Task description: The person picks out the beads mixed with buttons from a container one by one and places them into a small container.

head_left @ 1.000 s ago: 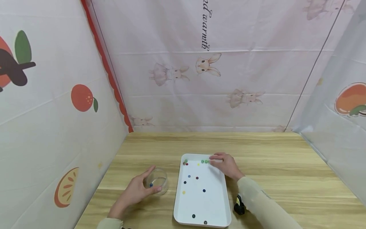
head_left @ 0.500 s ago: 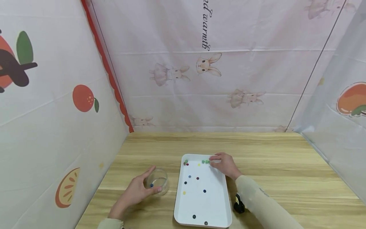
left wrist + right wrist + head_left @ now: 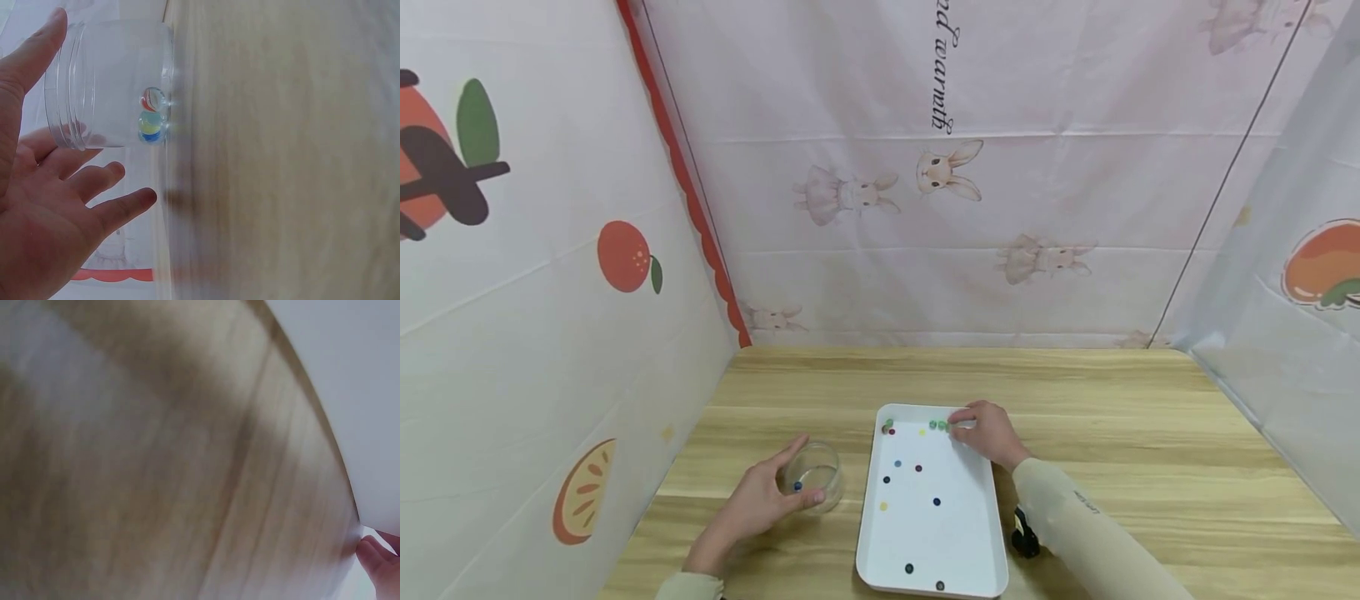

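Observation:
A clear plastic jar (image 3: 822, 477) stands on the table. My left hand (image 3: 758, 497) holds it, with the thumb on the near side and a finger behind. In the left wrist view, the threaded rim of the jar (image 3: 106, 75) shows beside the thumb, and a few marbles (image 3: 151, 115) lie at its bottom. To the right is a shallow white tray (image 3: 917, 537) with several marbles scattered in it. At its far right corner, my right hand (image 3: 992, 433) pinches a green marble (image 3: 948, 427), partly covered by the fingertips. Further green marbles (image 3: 937, 425) sit just left of it.
More marbles (image 3: 887, 427) cluster in the tray's far left corner, and dark ones (image 3: 909, 568) lie near its front edge. A black wrist device (image 3: 1025, 537) shows below the right sleeve. Printed cloth walls (image 3: 910, 292) border the wooden table (image 3: 1120, 417).
Both hands keep nearly the same positions. The right wrist and sleeve shift slightly left, and the view turns a little. The jar stays where it was.

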{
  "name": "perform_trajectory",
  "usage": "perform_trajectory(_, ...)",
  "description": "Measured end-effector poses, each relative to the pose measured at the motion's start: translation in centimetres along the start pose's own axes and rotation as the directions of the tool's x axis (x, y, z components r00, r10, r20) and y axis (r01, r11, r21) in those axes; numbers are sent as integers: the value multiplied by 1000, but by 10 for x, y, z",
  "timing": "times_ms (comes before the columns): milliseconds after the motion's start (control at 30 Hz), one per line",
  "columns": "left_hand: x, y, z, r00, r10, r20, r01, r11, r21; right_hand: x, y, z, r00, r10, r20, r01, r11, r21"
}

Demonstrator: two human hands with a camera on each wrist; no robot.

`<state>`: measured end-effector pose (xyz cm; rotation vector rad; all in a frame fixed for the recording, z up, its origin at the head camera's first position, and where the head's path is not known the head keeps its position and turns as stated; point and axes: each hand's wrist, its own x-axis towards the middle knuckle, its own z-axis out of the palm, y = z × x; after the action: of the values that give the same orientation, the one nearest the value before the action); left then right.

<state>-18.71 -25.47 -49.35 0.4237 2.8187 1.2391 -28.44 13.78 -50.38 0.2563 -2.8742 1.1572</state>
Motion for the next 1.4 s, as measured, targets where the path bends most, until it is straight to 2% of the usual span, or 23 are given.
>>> perform_trajectory(233, 0, 0, 0, 1000, -10, 5, 10, 1000, 2, 0, -2, 2, 1000, 1, -18, -2, 1000, -31)
perform_trajectory(667, 2, -3, -1, 1000, 6, -4, -6, 1000, 21, -1, -2, 2, 1000, 18, -26, -18, 1000, -8)
perform_trajectory(1000, 3, -3, -1, 1000, 6, 0, -6, 1000, 15, 2, -6, 4, 999, -43, -19, 41, 997, -65)
perform_trajectory(1233, 3, -2, 0, 1000, 2, -2, -2, 1000, 14, 1, -5, -1, 999, -24, -22, 24, 1000, 7)
perform_trajectory(1400, 3, -2, 1, 1000, -2, -2, 2, 1000, 16, 2, -4, -7, 998, -44, -50, 46, 998, 44)
